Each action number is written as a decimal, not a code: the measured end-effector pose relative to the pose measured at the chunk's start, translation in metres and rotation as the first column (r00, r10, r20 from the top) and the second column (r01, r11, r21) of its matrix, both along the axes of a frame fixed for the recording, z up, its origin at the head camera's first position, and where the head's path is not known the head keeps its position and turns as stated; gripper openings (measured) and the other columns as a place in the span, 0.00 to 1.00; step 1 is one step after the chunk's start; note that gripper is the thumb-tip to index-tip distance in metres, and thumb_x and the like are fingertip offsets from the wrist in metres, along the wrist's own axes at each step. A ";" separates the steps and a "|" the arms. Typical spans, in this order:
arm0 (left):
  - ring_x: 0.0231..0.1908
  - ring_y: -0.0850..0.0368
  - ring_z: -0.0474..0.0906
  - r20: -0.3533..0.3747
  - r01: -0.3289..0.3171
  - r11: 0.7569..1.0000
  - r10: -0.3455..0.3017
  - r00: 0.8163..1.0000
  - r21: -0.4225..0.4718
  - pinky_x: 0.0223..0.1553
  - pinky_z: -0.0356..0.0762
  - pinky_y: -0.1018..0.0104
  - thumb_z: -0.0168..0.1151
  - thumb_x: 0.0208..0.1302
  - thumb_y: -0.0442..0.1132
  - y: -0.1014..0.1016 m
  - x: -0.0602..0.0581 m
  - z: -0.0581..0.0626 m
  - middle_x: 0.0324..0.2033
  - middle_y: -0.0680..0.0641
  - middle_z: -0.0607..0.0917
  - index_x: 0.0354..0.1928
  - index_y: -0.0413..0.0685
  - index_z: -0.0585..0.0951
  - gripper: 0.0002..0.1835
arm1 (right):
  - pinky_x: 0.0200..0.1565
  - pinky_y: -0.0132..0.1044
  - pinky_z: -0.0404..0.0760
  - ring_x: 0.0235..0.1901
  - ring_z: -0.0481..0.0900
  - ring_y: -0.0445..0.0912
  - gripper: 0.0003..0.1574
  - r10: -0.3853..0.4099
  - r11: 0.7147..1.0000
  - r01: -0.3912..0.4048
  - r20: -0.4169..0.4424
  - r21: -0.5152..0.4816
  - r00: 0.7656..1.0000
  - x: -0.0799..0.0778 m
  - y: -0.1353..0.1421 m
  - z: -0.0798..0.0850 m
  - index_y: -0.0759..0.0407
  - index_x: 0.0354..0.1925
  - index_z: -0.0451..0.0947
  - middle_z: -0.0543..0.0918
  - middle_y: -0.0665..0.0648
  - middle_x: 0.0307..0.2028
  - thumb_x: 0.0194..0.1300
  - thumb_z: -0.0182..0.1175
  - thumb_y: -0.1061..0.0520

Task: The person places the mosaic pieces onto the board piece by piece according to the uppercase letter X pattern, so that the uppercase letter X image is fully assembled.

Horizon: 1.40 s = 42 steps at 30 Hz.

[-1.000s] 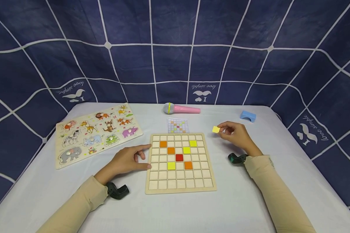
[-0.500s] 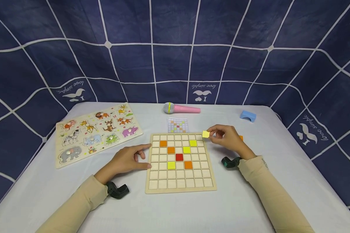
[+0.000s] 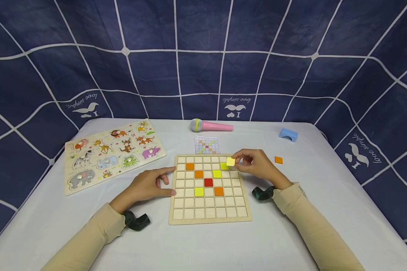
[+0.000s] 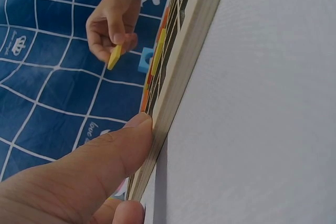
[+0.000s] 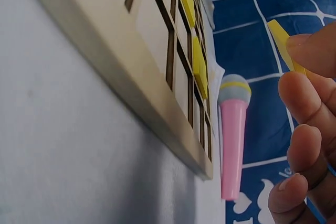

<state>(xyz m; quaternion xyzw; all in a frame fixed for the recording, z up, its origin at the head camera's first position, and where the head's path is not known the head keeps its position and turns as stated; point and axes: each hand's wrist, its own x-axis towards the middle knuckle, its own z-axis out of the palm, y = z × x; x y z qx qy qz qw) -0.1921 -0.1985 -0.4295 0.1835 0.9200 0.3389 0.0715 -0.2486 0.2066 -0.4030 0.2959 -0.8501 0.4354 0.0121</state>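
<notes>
Pinched between thumb and fingertip of my right hand [image 3: 256, 164] is a small yellow square tile [image 3: 230, 162], held above the far right corner of a wooden grid board [image 3: 210, 221]. In the right wrist view the yellow tile [image 5: 282, 44] is seen nearly edge-on, apart from the board. My left hand [image 3: 148, 185] touches the board's left edge with thumb and fingers spread; its thumb [image 4: 137, 129] rests against the rim in the left wrist view. Set in the grid are orange tiles [image 3: 199, 174], yellow tiles [image 3: 217, 174] and one red tile [image 3: 208, 182].
Behind the board lies a printed pattern card [image 3: 207, 145], with a pink toy microphone [image 3: 217, 127] beyond it. An animal peg puzzle [image 3: 112, 156] lies at the left. On the right are a loose orange tile [image 3: 278, 160] and a blue arch block [image 3: 288, 134].
My right hand has carried the yellow tile leftward from beside the board to over its far right corner, uncovering the loose orange tile. The left hand stays put.
</notes>
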 end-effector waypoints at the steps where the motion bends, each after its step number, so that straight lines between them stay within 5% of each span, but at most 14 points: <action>1: 0.30 0.59 0.74 0.000 -0.001 1.000 0.001 1.000 0.000 0.33 0.69 0.65 0.85 0.56 0.53 0.000 0.000 0.000 0.36 0.58 0.82 0.74 0.44 0.79 0.45 | 0.32 0.33 0.68 0.25 0.70 0.43 0.14 0.005 1.000 -0.005 0.005 0.001 1.000 0.000 -0.001 0.000 0.64 0.46 0.90 0.85 0.50 0.32 0.61 0.76 0.70; 42: 0.30 0.59 0.74 0.004 0.004 1.000 -0.004 1.000 0.007 0.33 0.69 0.65 0.85 0.56 0.54 -0.001 -0.001 -0.001 0.36 0.58 0.82 0.74 0.45 0.79 0.45 | 0.28 0.30 0.68 0.21 0.68 0.36 0.09 0.204 0.975 -0.213 0.117 0.066 0.972 0.040 -0.055 0.005 0.60 0.44 0.89 0.83 0.43 0.30 0.64 0.76 0.63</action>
